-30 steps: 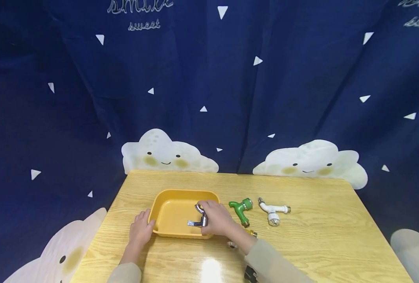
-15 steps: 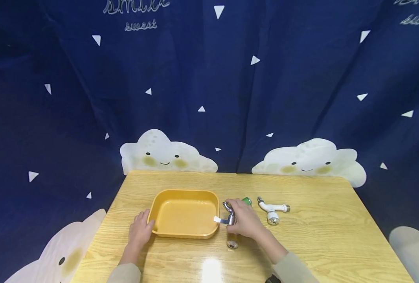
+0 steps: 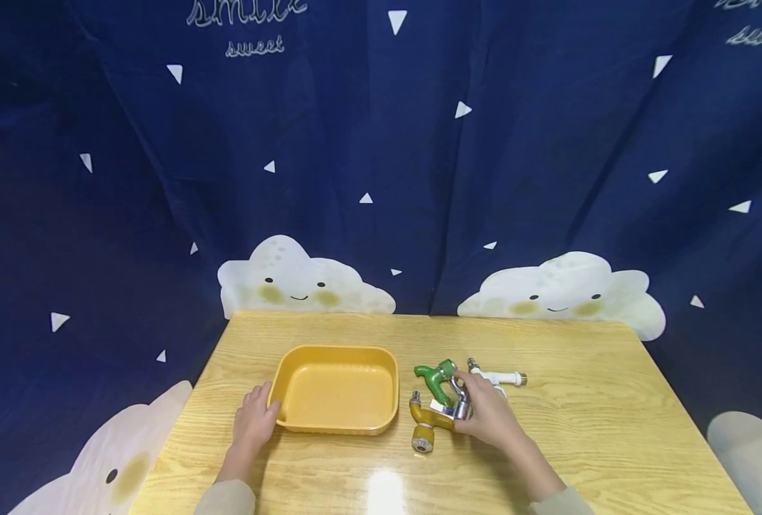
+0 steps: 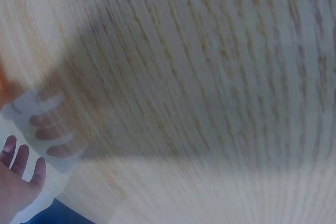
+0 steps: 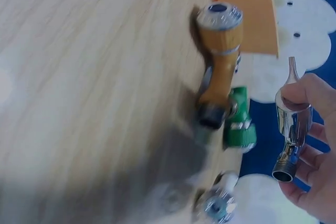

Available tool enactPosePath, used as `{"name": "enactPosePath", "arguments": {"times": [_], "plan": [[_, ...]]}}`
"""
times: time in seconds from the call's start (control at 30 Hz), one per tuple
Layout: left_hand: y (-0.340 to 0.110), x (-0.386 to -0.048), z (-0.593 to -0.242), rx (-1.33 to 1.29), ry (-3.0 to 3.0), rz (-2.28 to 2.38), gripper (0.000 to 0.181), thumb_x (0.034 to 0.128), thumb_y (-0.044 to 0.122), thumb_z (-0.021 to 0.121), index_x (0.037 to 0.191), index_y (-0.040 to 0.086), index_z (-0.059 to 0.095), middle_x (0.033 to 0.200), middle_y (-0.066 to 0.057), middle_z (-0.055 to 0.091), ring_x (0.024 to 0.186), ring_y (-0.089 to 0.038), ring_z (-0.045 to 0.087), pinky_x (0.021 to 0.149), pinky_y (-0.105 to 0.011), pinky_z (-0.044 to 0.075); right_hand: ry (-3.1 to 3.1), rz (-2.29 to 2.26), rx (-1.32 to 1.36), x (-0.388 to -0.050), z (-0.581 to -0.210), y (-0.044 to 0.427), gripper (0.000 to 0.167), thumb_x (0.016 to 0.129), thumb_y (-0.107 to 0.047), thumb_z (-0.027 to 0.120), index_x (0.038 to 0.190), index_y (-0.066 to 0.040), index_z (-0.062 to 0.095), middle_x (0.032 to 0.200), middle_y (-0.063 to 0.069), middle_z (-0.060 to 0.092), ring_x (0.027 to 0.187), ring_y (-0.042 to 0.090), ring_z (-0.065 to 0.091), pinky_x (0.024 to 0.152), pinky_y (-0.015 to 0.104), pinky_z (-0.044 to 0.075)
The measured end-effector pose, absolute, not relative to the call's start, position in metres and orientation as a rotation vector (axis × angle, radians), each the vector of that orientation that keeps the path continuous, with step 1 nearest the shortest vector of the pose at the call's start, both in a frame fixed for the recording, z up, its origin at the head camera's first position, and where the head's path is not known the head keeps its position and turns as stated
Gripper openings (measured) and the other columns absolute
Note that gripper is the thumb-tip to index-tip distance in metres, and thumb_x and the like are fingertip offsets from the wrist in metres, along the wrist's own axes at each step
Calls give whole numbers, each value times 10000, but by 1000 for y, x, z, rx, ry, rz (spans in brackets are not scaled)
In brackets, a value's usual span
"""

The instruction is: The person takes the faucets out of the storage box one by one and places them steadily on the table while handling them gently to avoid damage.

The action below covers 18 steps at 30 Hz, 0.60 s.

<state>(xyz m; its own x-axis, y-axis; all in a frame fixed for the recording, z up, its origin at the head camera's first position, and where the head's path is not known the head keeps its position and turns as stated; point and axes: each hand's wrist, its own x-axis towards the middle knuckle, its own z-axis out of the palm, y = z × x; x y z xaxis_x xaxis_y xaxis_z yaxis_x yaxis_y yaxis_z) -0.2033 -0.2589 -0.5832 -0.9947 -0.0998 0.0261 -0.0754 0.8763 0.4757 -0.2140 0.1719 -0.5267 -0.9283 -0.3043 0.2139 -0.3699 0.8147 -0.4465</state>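
My right hand [image 3: 492, 416] grips a chrome faucet [image 3: 462, 408] by its body, above the right side of the tabletop. In the right wrist view the chrome faucet [image 5: 292, 124] has its threaded end pointing down, with the thumb over its upper part. Just left of it lie a green faucet [image 3: 434, 376] and a gold-yellow faucet [image 3: 423, 433]. A white faucet [image 3: 508, 378] lies behind the right hand, partly covered by it. My left hand [image 3: 254, 420] rests against the left side of a yellow tray [image 3: 336, 349], its fingers fairly straight in the left wrist view.
The wooden table [image 3: 587, 429] extends to the right and in front of the hands. Behind it hangs a dark blue curtain [image 3: 329, 143] with white triangles and clouds, close along the table's back edge.
My right hand has carried the chrome faucet from over the tray rightward, past the green and gold-yellow faucets, toward the white one. The left hand stays at the tray's side.
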Motion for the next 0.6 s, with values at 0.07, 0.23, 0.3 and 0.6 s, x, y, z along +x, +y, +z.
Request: {"name": "enactPosePath", "arguments": {"times": [0.07,0.23,0.3,0.6], "plan": [[-259,-203,-584,139,-2990,-757,470,922,213,419,1339,1,379,1245,-218,465,1162,-398,390,874,-593,358,-2865,741,517,-212,-531,180,821,491,-202,765,1253,-47,501,1081,90,578,980,257,536,803,485,442],[-259,-204,-585,136,-2971,-744,455,914,215,422,1322,14,400,1218,-206,484,1141,-391,410,849,-585,376,-2880,777,487,-208,-542,196,842,500,-169,799,1271,-40,485,1109,105,572,1001,258,528,855,508,428],[-260,-204,-585,135,-2968,-740,455,913,211,420,1319,8,402,1217,-210,484,1139,-395,411,843,-585,378,-2883,787,477,-206,-546,201,849,499,-168,805,1271,-26,481,1127,127,570,1016,284,529,876,538,413],[-260,-205,-585,136,-2985,-727,474,916,216,414,1330,-14,391,1219,-219,479,1139,-403,413,841,-584,383,-2891,801,397,-200,-566,221,828,493,-141,814,1244,4,496,1050,104,582,924,237,545,826,455,454]]}}
